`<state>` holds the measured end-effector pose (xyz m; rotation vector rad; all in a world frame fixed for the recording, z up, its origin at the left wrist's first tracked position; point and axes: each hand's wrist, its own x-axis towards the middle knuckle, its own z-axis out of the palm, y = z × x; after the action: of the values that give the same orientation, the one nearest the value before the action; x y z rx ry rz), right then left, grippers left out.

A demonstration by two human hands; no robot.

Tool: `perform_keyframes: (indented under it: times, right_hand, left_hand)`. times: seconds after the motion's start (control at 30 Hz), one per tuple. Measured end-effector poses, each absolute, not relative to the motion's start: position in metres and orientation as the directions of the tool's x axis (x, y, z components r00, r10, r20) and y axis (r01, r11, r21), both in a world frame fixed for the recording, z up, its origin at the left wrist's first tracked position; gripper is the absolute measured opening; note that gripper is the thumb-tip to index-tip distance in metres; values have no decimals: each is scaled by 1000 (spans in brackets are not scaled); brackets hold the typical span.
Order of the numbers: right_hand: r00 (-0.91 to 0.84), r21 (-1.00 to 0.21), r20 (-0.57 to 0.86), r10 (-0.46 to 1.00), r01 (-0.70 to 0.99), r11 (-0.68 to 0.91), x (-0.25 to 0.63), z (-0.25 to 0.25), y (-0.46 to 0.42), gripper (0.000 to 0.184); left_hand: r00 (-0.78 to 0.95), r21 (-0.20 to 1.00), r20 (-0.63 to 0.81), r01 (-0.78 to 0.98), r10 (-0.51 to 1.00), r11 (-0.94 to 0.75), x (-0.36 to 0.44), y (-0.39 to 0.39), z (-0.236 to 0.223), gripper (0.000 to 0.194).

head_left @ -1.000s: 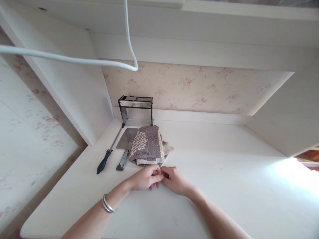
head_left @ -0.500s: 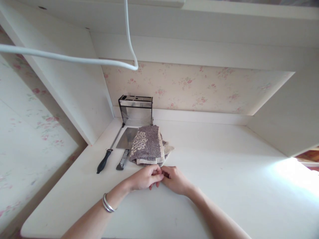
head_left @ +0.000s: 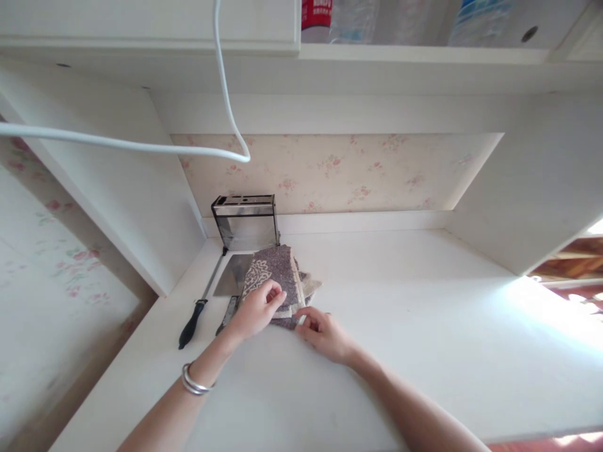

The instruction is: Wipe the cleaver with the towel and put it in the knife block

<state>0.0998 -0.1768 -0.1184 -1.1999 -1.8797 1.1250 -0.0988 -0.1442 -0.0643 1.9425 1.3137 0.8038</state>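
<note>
My left hand (head_left: 258, 307) hovers over the front left of a folded brown towel (head_left: 283, 267) with a cream pattern. Its fingers are loosely curled, with nothing visible in them. At the towel's front right corner is my right hand (head_left: 323, 334), thumb and forefinger apart by the towel's edge, other fingers bent. Whether it touches the cloth is unclear. A cleaver (head_left: 229, 276) lies left of the towel, its blade partly under the cloth and its dark handle partly behind my left hand. Further left lies a sharpening steel (head_left: 192, 326) with a black handle.
A steel and black knife block (head_left: 245, 223) with see-through sides stands at the back left of the white tabletop (head_left: 400, 301). A white cable (head_left: 141, 148) hangs across the upper left. Overhead, a shelf (head_left: 424, 55) holds a red container (head_left: 316, 14) and plastic-wrapped items.
My hands, resting together before the towel, have parted. The left has moved up and left over the towel; the right is by its corner. The camera view has tilted up, showing more shelf.
</note>
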Motion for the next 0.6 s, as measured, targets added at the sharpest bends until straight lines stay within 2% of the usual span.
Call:
perform_keyframes:
  times: [0.1,0.2,0.27,0.33,0.47,0.6]
  right_hand:
    - [-375,-905,24,927,385,179,100,-117,-176,19]
    - [-369,-902,19,929,395,175,100,-115,-176,19]
    - [-368,-911,8,930,381,158,101,-116,-176,19]
    - [-374,-934,-16,927,337,120,102,-117,-175,20]
    - [-368,-987,-50,929,159,10,106,-114,-166,23]
    - [-284,-999,-49,958,36,-40,114,-100,-148,25]
  left_hand:
    - [352,624,200,673,914,-396,-99,-128,-59,24]
    - [405,366,245,803,881,-471,-95,-117,-66,26]
    - [435,208,223,853,872,-478,-91,-114,-74,28]
    - [447,134,189,870,874,-474,-89,-118,-81,30]
    - [503,170,137,837,854,-520,-89,-139,-83,31]
    - [572,338,85,754,816,-563,-98,-153,-69,37]
